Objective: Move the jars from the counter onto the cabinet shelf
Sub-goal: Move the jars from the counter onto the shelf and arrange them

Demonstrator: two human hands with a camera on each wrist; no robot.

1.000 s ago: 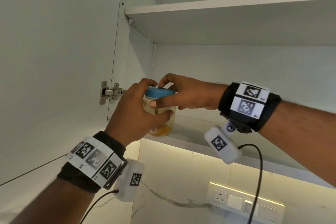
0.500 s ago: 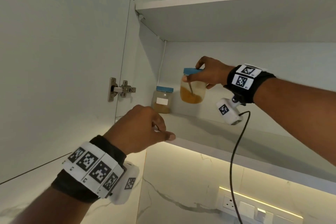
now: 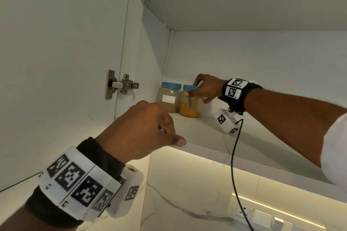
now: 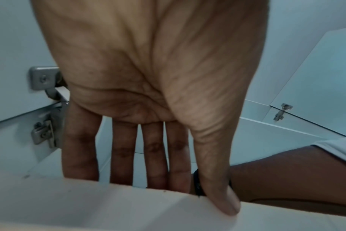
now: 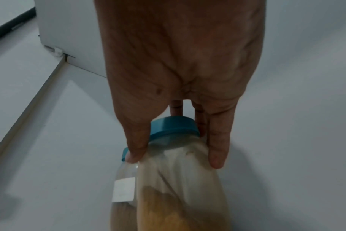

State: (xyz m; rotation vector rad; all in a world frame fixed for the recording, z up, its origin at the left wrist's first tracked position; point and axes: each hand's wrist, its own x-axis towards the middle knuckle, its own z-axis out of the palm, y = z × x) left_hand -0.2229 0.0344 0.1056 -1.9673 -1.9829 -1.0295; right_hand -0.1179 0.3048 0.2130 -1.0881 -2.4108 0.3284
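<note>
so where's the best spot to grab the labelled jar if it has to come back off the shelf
Probably the blue lid of the labelled jar, from above and the front: it stands upright in the corner, the orange-filled jar tight against its right, the cabinet wall on its left.

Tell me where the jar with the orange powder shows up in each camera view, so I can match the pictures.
Head: the orange-powder jar stands on the lower shelf, centre of the picture, gripped near its lid by the right hand.
Left wrist: not in it; only the left hand at the shelf's front edge.
Right wrist: lower centre, under the fingers.
Shared landmark: the labelled jar, seen again at its left.
</note>
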